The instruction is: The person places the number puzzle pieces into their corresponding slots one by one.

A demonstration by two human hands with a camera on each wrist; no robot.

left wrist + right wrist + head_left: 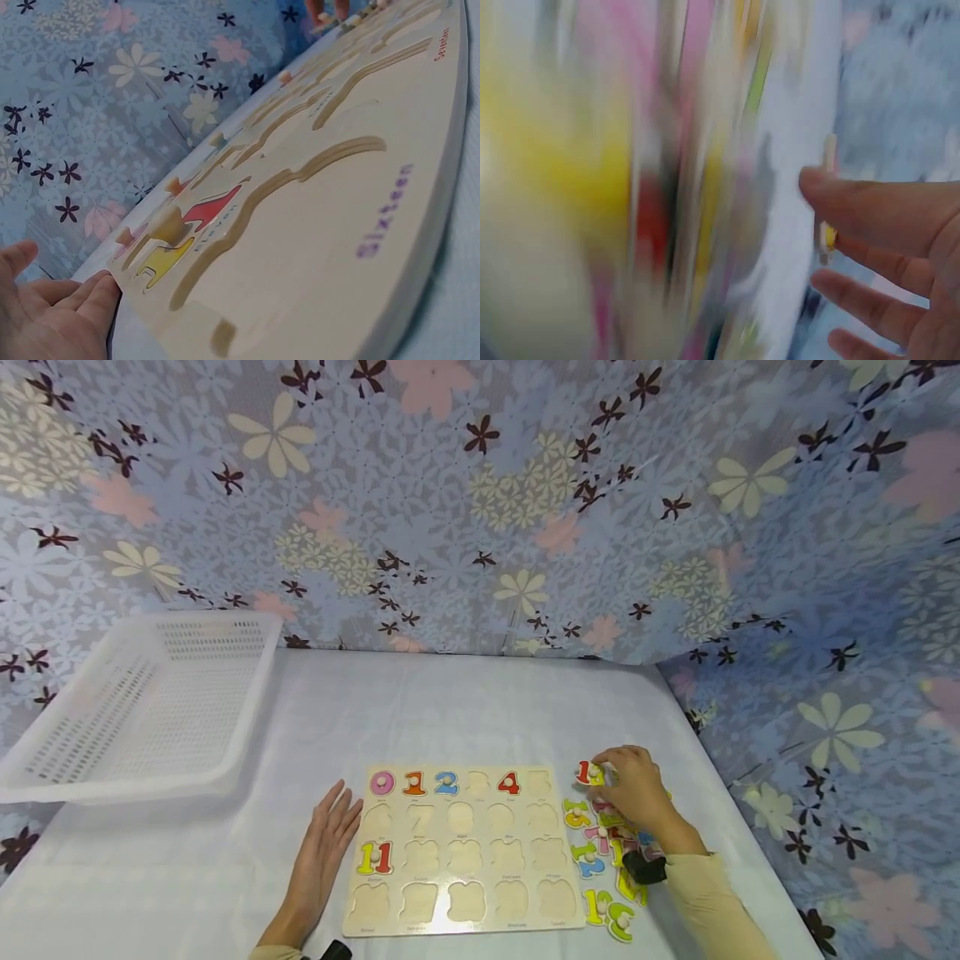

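Observation:
A wooden number puzzle board (480,860) lies on the table, with the 0, 1, 2, 4 and 11 pieces in their recesses. My left hand (324,852) rests beside the board's left edge, fingers straight, fingertips touching it; the left wrist view shows this hand (60,315) near the yellow-and-red 11 piece (176,240). Above the loose pieces, my right hand (636,789) pinches a number puzzle piece (587,773) with a red 1 and a yellow digit. In the right wrist view, that piece appears edge-on between thumb and fingers; its second digit is partly covered.
Loose number pieces (588,860) lie in a heap along the board's right side, blurred and close in the right wrist view. A white plastic basket (251,710) stands at the left. Flowered cloth (480,527) hangs behind the white table cover (450,710).

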